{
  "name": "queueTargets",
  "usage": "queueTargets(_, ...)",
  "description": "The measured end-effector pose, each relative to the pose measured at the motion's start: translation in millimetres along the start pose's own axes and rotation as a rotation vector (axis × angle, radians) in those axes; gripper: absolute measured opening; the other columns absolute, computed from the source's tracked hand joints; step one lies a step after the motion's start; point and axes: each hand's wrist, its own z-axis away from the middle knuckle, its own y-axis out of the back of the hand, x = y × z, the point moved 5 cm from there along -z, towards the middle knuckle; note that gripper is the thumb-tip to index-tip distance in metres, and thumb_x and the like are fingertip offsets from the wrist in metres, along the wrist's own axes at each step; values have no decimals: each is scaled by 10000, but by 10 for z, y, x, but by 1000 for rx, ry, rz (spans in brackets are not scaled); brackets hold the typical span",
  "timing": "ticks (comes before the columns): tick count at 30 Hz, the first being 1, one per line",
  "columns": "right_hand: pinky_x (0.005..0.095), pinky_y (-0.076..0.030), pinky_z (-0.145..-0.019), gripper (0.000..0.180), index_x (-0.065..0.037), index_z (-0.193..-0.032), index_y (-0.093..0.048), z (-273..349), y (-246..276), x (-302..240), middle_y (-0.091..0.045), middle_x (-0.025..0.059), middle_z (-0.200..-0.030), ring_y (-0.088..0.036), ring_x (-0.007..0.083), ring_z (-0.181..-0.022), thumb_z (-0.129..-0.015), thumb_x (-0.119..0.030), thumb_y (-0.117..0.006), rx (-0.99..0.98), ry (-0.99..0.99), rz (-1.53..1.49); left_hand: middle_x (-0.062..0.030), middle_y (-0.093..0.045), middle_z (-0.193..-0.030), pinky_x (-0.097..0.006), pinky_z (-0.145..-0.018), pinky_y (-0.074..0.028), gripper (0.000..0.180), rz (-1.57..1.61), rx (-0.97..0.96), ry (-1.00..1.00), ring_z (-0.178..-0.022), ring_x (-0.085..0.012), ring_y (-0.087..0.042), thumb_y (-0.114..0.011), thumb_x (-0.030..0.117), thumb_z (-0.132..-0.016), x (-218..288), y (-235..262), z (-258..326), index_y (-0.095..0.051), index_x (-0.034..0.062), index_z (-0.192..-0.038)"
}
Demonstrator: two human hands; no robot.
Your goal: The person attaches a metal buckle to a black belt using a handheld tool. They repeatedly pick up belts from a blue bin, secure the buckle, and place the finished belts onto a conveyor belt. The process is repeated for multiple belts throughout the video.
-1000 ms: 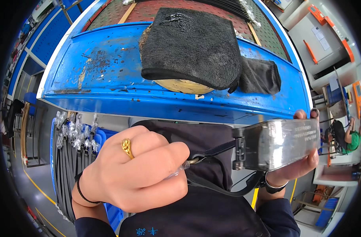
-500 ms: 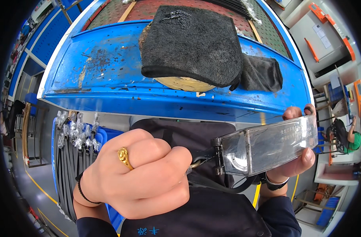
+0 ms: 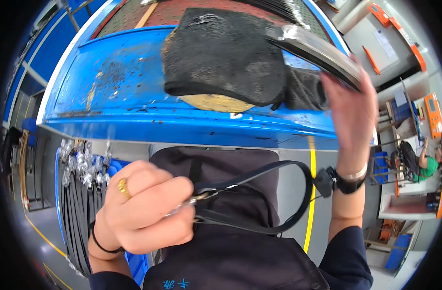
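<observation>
In the head view, looking down, our left hand is sitting left of centre, its fingers curled tight and pinching one end of a flat black strap, beside a small shiny metal fitting. The strap is forming a slack loop to the right. Our blurred right hand, farther up, is gripping a long, narrow, smoky plastic case between thumb and fingers; the case is tilting over the right side of the worn blue tabletop, though we cannot tell whether it is touching the black cloth. We should be pinching firmly near the fitting, leaving the loop clear of the dark wristwatch, and supporting the case's probably slippery sides.
</observation>
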Motion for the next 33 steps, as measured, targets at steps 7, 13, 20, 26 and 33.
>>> queueTargets(7,288,-427,-841,473,1,-1212,-413,-527,-134,378,-509,84,-1127,-490,138,-1013,-841,-248,-569,-133,133,725,-68,-534,-808,-312,-488,-384,219,-82,3,127,-602,-211,-514,-662,159,-514,6,34,124,-532,75,-669)
queueTargets(13,296,-316,-956,456,30,-1177,-470,-271,184,183,-458,173,-1221,-420,235,-1147,-844,-272,-551,-12,170,952,-64,-529,-824,-311,-486,-383,232,-38,2,111,-592,-201,-510,-642,133,-464,-29,-63,113,-529,85,-660)
queueTargets(20,531,-97,-1015,293,-97,-1032,-624,476,4,115,-364,116,-1334,-224,369,-1270,-823,-278,-528,-271,321,1985,-62,-534,-791,-279,-479,-387,211,-38,53,18,-570,-181,-497,-628,126,-455,-73,-214,-39,-530,79,-635)
queueTargets(26,487,-115,-1022,433,-146,-985,-663,852,-422,-171,-447,164,-1266,-253,401,-1256,-876,-435,-360,-336,447,1674,-71,-550,-796,-254,-491,-376,169,-94,117,-43,-577,-158,-468,-573,125,-439,-15,-275,-154,-516,87,-594)
queueTargets(33,529,-53,-1037,525,-222,-943,-675,1290,-770,48,-276,176,-1360,-110,437,-1283,-850,-578,-301,-756,712,1594,-100,-525,-944,-335,-516,-398,229,-100,-19,-71,-670,-221,-514,-627,271,-735,72,-290,-143,-533,64,-757)
